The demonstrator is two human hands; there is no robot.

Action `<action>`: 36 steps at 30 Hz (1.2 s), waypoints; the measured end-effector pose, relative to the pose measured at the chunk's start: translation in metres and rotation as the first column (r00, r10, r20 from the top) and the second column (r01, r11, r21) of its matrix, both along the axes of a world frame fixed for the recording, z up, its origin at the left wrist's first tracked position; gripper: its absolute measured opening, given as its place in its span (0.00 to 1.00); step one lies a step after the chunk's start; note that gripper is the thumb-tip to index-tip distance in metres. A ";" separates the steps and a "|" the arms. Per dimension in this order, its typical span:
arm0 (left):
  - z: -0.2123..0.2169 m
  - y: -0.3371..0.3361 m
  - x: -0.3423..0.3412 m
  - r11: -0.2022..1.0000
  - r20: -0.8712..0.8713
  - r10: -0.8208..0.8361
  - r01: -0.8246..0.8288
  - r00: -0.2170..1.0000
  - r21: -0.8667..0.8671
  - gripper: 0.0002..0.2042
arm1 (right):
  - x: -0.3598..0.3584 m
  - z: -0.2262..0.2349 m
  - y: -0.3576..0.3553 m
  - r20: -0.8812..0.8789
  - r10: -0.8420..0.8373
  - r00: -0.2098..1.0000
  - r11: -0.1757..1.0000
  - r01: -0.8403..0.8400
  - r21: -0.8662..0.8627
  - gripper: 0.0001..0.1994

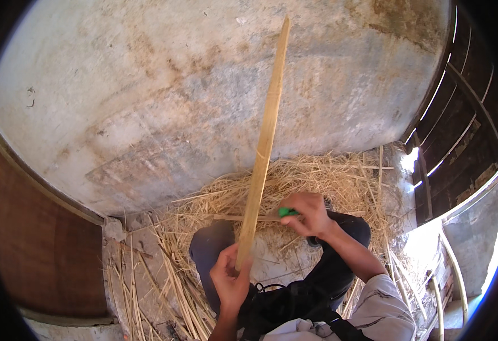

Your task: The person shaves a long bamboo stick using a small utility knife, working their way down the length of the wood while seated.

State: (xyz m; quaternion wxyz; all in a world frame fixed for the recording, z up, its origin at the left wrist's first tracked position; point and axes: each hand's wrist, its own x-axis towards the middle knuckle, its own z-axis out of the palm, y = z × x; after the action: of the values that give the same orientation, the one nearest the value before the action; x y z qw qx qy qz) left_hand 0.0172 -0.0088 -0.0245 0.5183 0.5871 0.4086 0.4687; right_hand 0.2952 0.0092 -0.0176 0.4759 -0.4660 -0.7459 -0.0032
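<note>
My left hand (230, 278) is closed around the lower end of a long, pale bamboo strip (267, 128). The strip stands up and tilts slightly right, its narrow tip high in front of the wall. In my right hand (311, 215) is a knife (287, 212) with a green handle, its fingers wrapped round it. A thin brownish length, seemingly the blade, reaches left from the handle and crosses the strip; whether they touch I cannot tell. Both hands are over my lap, between my bent knees.
A heap of straw-like shavings (340, 176) lies against the stained wall (192, 102). Loose bamboo strips (172, 273) lie on the floor at left. A brown panel (44, 227) stands far left; dark slatted boards (459, 131) and several poles (453, 261) are at right.
</note>
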 end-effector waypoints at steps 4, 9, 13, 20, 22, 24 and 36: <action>0.007 0.007 0.012 0.998 0.006 0.001 -0.001 1.000 0.064 0.16 | -0.025 -0.002 -0.001 0.085 0.050 0.995 0.997 -0.055 0.056 0.15; 0.019 0.006 0.017 1.000 0.035 0.009 -0.010 0.999 0.029 0.16 | -0.025 -0.003 -0.003 0.070 0.051 0.996 0.999 -0.052 0.015 0.18; 0.012 0.009 0.017 0.999 0.063 0.026 -0.029 0.998 0.042 0.15 | -0.030 0.006 -0.005 0.070 0.013 0.997 1.000 -0.013 0.004 0.18; 0.018 0.009 0.018 0.999 0.020 0.040 -0.040 0.999 -0.008 0.14 | -0.033 0.006 -0.003 0.054 -0.016 0.998 0.999 0.014 0.031 0.19; 0.017 0.009 0.017 0.999 0.021 0.047 -0.047 0.999 -0.012 0.14 | -0.033 0.006 -0.002 0.072 -0.029 0.997 0.999 0.027 0.036 0.19; 0.014 0.008 0.016 0.998 0.011 0.057 -0.057 0.998 -0.018 0.14 | -0.034 0.004 -0.002 0.078 -0.032 0.996 0.999 0.030 0.028 0.19; 0.018 0.012 0.012 0.998 -0.025 0.063 -0.063 0.998 -0.011 0.14 | -0.038 0.008 0.001 0.116 -0.068 0.991 0.998 0.066 0.023 0.20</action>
State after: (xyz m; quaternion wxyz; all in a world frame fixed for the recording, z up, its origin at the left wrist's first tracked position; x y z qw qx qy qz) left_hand 0.0288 0.0032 -0.0063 0.5015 0.5766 0.4361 0.4752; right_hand 0.2568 0.0100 -0.0099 0.4356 -0.4854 -0.7562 -0.0534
